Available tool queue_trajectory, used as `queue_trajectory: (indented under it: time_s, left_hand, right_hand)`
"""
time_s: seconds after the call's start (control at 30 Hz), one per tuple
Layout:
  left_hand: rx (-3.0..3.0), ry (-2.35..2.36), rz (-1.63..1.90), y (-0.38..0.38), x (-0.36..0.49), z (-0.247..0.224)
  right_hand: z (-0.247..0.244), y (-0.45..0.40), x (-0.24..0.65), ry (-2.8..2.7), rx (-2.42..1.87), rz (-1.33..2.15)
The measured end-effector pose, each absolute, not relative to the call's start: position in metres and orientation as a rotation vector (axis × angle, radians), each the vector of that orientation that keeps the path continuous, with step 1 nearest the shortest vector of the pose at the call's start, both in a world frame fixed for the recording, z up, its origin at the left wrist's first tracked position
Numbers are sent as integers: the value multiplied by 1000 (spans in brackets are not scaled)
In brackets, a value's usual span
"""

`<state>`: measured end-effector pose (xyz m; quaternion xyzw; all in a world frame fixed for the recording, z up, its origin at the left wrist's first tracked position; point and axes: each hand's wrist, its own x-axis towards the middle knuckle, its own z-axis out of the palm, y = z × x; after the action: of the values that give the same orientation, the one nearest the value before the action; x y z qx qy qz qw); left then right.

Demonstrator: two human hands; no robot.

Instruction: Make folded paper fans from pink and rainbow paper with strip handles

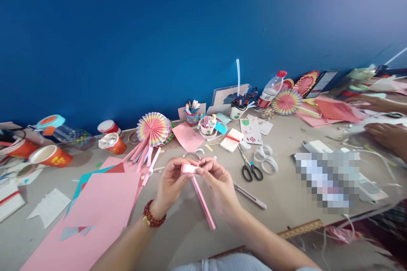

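Near the middle of the table, my left hand [173, 180] and my right hand [219, 180] are raised close together, fingers closed on a small folded pink-and-white paper piece [190, 169]. My thumbs press it from both sides. A long pink paper strip [204, 205] slants down below my hands; whether it joins the held piece is hidden. Scissors [251, 168] with black handles and a slim cutter [251, 196] lie right of my right hand. Stacked pink sheets [103, 199] are at the left, below a pleated paper rosette [152, 129].
Tape rolls [269, 164], a decorated cup [192, 116], a bottle [271, 89] and another rosette [286, 102] stand or lie toward the blue wall. Orange paper cups [54, 156] are at the left. Another person's hands [381, 133] rest at the far right.
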<state>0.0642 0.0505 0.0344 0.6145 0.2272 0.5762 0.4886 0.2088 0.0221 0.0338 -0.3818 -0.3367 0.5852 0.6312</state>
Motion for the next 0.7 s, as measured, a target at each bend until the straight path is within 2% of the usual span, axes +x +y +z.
queue_trajectory:
  time_s: [0.37, 0.7]
  left_hand:
    - [1491, 554, 1391, 51, 63, 33]
    - [1442, 635, 1387, 39, 69, 24]
  right_hand:
    - [32, 23, 208, -848, -939, 1260]
    - [23, 26, 203, -1047, -1018, 1024]
